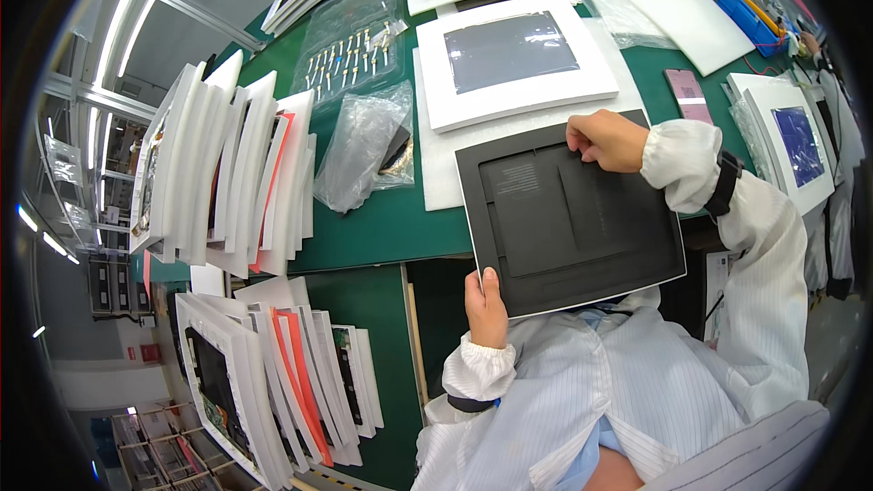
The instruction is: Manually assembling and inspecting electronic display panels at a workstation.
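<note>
A flat black panel with a thin white edge and a recessed rectangle in its middle is tilted in front of my body, at the table's near edge. My left hand grips its lower left corner, the thumb lying over the rim. Over the panel's upper part is my right hand, its fingers curled and pressed together; whatever they pinch, if anything, is hidden. Just beyond the panel, a white frame with a dark grey screen lies on a white foam sheet.
Upright stacks of white-framed panels stand at left, with another row nearer me. A clear tray holds several small connectors beside a plastic bag. At right lie a pink phone-like slab, a blue bin and a blue-screened frame.
</note>
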A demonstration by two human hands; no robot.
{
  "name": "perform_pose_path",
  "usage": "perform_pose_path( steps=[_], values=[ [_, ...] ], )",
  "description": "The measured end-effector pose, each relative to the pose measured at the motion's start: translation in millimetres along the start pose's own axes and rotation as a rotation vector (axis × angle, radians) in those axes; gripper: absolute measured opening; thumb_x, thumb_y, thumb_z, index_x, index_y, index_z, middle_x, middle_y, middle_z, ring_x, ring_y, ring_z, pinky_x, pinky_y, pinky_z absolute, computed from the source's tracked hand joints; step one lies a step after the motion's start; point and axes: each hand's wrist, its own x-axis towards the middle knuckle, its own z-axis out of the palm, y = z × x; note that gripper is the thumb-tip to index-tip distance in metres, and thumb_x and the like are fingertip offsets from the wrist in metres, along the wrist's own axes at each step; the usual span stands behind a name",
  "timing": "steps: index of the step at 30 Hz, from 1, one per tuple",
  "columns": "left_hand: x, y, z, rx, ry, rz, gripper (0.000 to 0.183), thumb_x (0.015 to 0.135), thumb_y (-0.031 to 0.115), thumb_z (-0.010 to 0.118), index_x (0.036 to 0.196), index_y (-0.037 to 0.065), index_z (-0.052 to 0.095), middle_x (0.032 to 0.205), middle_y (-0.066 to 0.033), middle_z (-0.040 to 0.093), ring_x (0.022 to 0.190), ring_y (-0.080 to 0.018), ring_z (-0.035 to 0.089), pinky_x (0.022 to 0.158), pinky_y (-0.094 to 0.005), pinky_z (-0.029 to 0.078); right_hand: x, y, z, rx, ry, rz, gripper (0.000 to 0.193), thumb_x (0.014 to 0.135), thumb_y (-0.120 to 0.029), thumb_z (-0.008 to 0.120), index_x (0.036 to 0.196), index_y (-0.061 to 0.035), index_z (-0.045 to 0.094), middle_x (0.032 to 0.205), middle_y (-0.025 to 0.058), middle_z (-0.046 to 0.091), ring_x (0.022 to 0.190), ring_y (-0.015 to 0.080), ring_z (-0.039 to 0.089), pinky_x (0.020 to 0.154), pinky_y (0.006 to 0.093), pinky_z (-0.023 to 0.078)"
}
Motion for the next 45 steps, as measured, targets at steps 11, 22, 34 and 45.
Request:
perform_pose_path(
  steps=[11,22,34,45],
  values=[
    [5,-1,-3,-0.117,-0.074,-0.091,0.031,0.097,0.029,0.044,0.101,-0.001,0.049,0.089,-0.0032,0.051,0.082,-0.0091,0.045,0.078,-0.0238,0.039,-18,-33,-34,0.013,-0.136,-0.017,0.017,0.072,-0.008,0.069,0.085,0.0009,0.064,0.075,0.0108,0.064,0.073,0.0208,0.061,0.069,0.0312,0.048],
    [6,-7,2,-0.131,-0.071,-0.029,0.033,0.096,0.030,0.047,0.104,-0.001,0.051,0.091,-0.0037,0.056,0.081,-0.0082,0.049,0.077,-0.0230,0.042,127,-103,71,0.510,0.229,-0.009,0.030,0.070,-0.023,0.074,0.094,-0.0066,0.068,0.087,0.0143,0.066,0.082,0.0243,0.064,0.075,0.0331,0.050],
    [-4,8,-6,-0.322,-0.113,-0.111,0.043,0.095,0.024,0.049,0.128,0.003,0.030,0.105,-0.0120,0.056,0.092,-0.0135,0.054,0.083,-0.0268,0.044,39,-88,46,-0.070,0.069,-0.394,0.036,0.078,-0.017,0.067,0.111,-0.0064,0.056,0.106,0.0161,0.056,0.104,0.0334,0.053,0.090,0.0399,0.043],
    [-7,99,-17,-0.584,-0.384,-0.157,0.055,0.093,0.008,0.043,0.140,0.024,0.017,0.126,-0.0128,0.043,0.100,-0.0246,0.055,0.066,-0.0434,0.057,-158,57,15,-0.091,0.510,-0.218,0.053,0.067,0.003,0.070,0.117,-0.0057,0.056,0.134,0.0147,0.046,0.124,0.0305,0.044,0.101,0.0359,0.037]
  ],
)
